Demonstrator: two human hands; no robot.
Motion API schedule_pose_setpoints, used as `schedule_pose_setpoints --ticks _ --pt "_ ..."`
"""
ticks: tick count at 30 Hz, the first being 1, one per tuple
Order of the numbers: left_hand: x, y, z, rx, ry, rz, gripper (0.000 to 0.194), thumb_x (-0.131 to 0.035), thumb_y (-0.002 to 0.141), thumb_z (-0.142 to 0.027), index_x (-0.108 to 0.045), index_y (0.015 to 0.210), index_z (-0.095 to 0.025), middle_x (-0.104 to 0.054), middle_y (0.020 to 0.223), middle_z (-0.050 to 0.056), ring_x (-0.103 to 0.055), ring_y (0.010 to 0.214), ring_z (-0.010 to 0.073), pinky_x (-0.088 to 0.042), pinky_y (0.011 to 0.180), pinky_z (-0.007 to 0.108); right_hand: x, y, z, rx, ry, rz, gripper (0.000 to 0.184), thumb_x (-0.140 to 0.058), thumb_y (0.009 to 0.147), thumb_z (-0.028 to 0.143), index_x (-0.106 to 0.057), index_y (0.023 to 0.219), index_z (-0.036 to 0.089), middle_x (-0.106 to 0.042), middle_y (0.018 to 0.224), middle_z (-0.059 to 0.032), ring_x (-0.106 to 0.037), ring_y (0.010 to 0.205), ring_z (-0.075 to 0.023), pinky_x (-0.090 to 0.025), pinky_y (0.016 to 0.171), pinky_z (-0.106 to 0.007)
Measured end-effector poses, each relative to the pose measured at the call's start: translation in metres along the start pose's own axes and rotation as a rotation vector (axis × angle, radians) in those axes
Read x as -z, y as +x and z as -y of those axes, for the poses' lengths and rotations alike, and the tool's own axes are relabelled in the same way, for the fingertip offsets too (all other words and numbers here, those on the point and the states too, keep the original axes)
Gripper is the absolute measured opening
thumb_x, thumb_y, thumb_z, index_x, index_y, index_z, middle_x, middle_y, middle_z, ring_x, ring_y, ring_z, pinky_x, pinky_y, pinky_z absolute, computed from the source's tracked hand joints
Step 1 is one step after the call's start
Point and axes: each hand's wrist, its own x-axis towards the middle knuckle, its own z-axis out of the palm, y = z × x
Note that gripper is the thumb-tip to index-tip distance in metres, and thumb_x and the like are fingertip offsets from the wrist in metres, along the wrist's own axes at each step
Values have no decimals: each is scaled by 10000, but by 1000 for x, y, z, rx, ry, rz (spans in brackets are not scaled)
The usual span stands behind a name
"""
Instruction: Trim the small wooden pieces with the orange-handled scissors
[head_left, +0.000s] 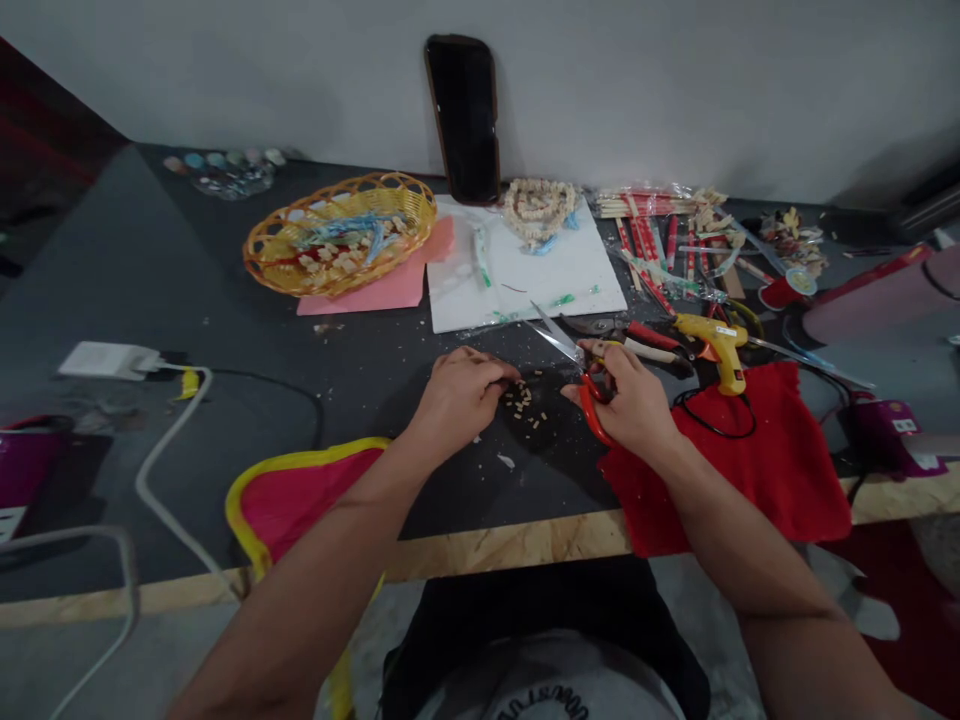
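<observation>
My right hand [634, 400] grips red-handled scissors [577, 365], blades pointing up and to the left, slightly parted. My left hand [461, 390] rests on the dark tabletop [315, 330] with fingers curled, its fingertips touching a small pile of short pale wooden pieces [525, 405] that lies between both hands. What the left fingers pinch, if anything, is too small to name. A white scrap [506, 461] lies just below the pile.
Behind are a white sheet [525, 270], a yellow wicker basket [341, 235] on pink paper, a phone [465, 115] against the wall, red-wrapped chopsticks [660, 245], a yellow glue gun [716, 345], pliers, red cloth [750, 450]. White charger and cables lie left; a pink-yellow cloth hangs over the front edge.
</observation>
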Motion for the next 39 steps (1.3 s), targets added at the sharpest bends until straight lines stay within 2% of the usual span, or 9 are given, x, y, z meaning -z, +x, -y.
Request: schedule_pose_setpoints --ticks 4,9,14,19,22,28,35,39 --pt "4 -1 1 9 6 -51 338 -461 836 -80 -723 988 -230 -737 1003 52 -609 968 242 -451 879 427 2 3 -8 -12 -75 -32 528 -618 833 478 -527 1285 220 -617 1170 -129 -610 1031 -301 -547 795 -437" --pt "0 -2 4 -35 13 -107 336 -471 829 -61 -712 980 -241 -735 998 43 -605 935 233 -439 861 414 2 6 -19 7 -162 -15 536 -621 825 384 -491 1316 212 -587 1212 -155 -563 1133 -350 -508 902 -521" --pt "-4 -4 3 -38 102 -108 323 -490 847 -94 -702 1017 -268 -717 1029 45 -578 966 260 -410 818 423 0 7 -23 28 -164 58 543 -585 806 269 -469 1327 170 -590 1230 -164 -541 1168 -339 -477 963 -517" --pt "-4 -7 0 -95 135 -47 203 -537 875 -179 -706 953 -259 -705 1002 48 -556 1004 266 -367 872 443 -1 8 -23 21 -167 117 534 -577 804 263 -477 1317 152 -593 1239 -167 -526 1200 -339 -469 972 -512" --pt "-4 -6 -1 -104 133 -34 160 -549 893 -228 -697 946 -255 -714 981 36 -555 990 256 -349 892 446 -1 8 -23 20 -173 121 535 -578 808 266 -478 1320 147 -598 1235 -165 -531 1197 -335 -468 976 -505" --pt "-5 -3 -4 -63 95 -74 191 -540 884 -174 -686 961 -269 -726 968 24 -561 979 249 -357 868 423 -1 7 -22 30 -168 122 525 -580 809 259 -481 1315 158 -597 1242 -163 -536 1192 -329 -475 971 -508" --pt "6 -8 -3 -81 80 -51 112 -574 851 -206 -672 821 -251 -702 926 27 -555 960 250 -347 865 420 -1 6 -20 41 -158 121 508 -571 816 262 -488 1311 181 -600 1226 -155 -548 1167 -334 -483 957 -518" --pt "8 -10 -3 -77 93 -15 118 -573 838 -207 -680 807 -247 -694 915 34 -553 950 258 -342 858 427 -2 6 -21 35 -169 130 495 -571 816 273 -502 1295 175 -605 1203 -154 -558 1146 -332 -489 943 -512"
